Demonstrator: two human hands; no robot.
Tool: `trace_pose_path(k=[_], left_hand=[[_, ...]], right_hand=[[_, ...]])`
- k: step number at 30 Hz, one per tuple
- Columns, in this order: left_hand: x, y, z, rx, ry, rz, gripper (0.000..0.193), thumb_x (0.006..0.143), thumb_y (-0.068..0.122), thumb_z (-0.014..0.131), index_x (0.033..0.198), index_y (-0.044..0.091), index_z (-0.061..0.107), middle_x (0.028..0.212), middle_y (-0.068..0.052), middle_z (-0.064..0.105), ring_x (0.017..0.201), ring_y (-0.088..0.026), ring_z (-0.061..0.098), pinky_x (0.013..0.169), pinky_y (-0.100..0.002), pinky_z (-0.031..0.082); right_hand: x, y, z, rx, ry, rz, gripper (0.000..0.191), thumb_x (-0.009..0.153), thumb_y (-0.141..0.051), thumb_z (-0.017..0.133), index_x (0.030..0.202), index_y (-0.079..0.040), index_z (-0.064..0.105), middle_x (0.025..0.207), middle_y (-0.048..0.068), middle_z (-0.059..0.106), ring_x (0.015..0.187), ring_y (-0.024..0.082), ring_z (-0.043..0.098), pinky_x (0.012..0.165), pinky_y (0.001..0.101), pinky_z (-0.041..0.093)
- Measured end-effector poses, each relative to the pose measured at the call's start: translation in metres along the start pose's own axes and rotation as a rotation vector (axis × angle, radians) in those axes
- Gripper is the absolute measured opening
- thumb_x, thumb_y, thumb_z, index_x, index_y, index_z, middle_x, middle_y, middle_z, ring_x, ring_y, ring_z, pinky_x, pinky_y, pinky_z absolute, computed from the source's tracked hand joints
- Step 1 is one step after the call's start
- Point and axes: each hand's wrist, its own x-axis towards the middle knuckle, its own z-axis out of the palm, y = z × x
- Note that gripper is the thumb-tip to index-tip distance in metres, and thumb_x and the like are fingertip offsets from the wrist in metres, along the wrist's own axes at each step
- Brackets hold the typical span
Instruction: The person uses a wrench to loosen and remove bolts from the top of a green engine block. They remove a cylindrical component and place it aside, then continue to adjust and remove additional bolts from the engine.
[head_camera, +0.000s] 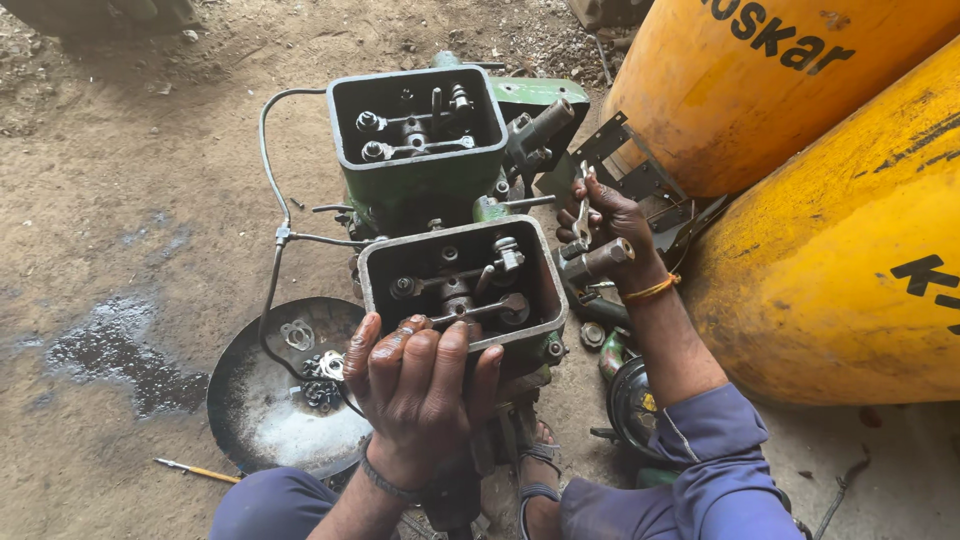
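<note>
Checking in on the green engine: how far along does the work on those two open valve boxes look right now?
Done: both valve boxes have their covers off, rockers exposed; small parts lie in the round pan. In hand: the left hand grips the nearer box's rim, while the right hand holds a spanner at the engine's side. Left: no covers are refitted, and the loose parts remain in the pan.

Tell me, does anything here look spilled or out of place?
Yes. A dark wet patch stains the dirt floor left of the round metal pan, like spilled liquid. Small loose parts lie in that pan, and both green engine heads sit uncovered.
</note>
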Motion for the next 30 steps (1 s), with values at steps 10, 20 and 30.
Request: trace_pose_path(k=[10,20,30], left_hand=[[-0.002,-0.001,0.001,0.017,-0.004,0.008,0.032,0.095,0.041,0.074,0.1,0.009,0.075,0.092,-0.007,0.062,0.104,-0.025,0.058,0.114,-0.051,0.037],[-0.003,-0.002,0.004,0.016,0.021,0.011,0.032,0.097,0.041,0.073,0.1,0.01,0.075,0.091,-0.006,0.061,0.103,-0.024,0.058,0.114,-0.05,0.038],[-0.002,-0.002,0.002,0.023,0.005,0.013,0.031,0.097,0.042,0.073,0.101,0.011,0.075,0.093,-0.005,0.061,0.106,-0.023,0.058,0.115,-0.05,0.037]], right_hand=[[-0.003,0.013,0.0,0.139,-0.032,0.016,0.03,0.114,-0.033,0.046,0.1,-0.008,0.058,0.065,-0.006,0.038,0.065,0.012,0.043,0.063,0.0276,0.04],[0.002,0.028,0.0,0.131,0.085,-0.084,0.028,0.115,-0.028,0.044,0.098,-0.009,0.055,0.067,-0.003,0.035,0.063,0.012,0.034,0.059,0.0254,0.031],[0.013,0.017,0.039,0.081,-0.037,0.008,0.032,0.117,-0.034,0.04,0.096,-0.012,0.05,0.067,-0.001,0.037,0.059,0.013,0.035,0.054,0.0258,0.031]])
